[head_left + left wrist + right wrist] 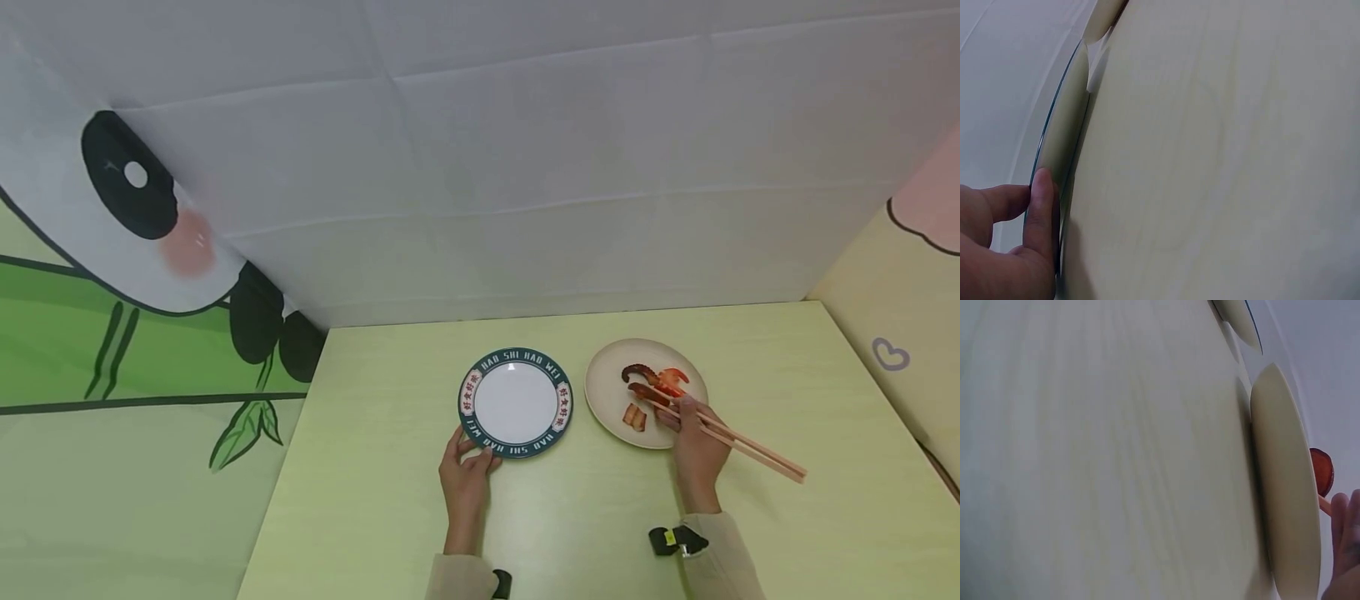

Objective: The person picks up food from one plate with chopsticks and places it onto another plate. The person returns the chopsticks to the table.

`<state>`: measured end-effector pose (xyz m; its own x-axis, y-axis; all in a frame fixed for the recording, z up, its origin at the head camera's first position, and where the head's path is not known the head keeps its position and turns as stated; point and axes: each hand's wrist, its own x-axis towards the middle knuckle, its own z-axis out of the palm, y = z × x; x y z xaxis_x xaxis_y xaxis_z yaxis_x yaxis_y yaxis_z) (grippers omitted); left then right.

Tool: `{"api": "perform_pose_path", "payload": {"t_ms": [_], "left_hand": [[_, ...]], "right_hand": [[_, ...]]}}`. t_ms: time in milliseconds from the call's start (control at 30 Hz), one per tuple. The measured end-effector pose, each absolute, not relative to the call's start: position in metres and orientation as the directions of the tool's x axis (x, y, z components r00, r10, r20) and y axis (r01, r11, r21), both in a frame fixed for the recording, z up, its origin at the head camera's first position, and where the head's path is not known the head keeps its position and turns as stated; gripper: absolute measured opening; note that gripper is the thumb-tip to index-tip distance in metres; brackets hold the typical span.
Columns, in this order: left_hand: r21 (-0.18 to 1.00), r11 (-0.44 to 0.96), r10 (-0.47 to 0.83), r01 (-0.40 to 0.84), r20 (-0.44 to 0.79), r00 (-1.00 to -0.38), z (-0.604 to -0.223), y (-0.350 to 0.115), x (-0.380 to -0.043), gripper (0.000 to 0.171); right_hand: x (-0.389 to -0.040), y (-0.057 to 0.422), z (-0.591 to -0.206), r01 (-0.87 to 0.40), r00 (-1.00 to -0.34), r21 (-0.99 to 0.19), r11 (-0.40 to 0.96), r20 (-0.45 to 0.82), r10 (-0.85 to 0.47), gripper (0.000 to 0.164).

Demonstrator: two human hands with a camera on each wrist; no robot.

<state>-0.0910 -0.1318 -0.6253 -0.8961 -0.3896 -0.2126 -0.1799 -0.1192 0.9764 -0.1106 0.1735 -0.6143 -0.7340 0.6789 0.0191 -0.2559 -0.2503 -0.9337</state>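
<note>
A white plate with a lettered teal rim is on the table. My left hand holds its near left edge; in the left wrist view the thumb presses along its side. To its right is a cream plate with several food pieces: a dark curved one, a red one and small brown chunks. My right hand grips wooden chopsticks, tips at a dark brown piece over this plate. In the right wrist view a reddish-brown piece shows above the plate's rim.
The pale wooden-look table ends against a white cloth backdrop. Cartoon-printed panels stand to the left and right. A black wrist strap is at the right sleeve.
</note>
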Motion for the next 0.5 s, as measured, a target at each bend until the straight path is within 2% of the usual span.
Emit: {"api": "perform_pose_path", "payload": {"t_ms": [133, 500], "left_hand": [[0.976, -0.120, -0.391, -0.179, -0.213, -0.896, -0.6255, -0.1322, -0.0907, 0.071], [0.978, -0.109, -0.393, -0.181, -0.209, -0.895, -0.6264, -0.1326, -0.0911, 0.070]], "right_hand": [[-0.1107, 0.1726, -0.6171, -0.222, -0.740, -0.961, -0.166, 0.055, 0.670, 0.036], [-0.1109, 0.1744, -0.6185, -0.160, -0.758, -0.986, -0.051, 0.090, 0.646, 0.032]]}}
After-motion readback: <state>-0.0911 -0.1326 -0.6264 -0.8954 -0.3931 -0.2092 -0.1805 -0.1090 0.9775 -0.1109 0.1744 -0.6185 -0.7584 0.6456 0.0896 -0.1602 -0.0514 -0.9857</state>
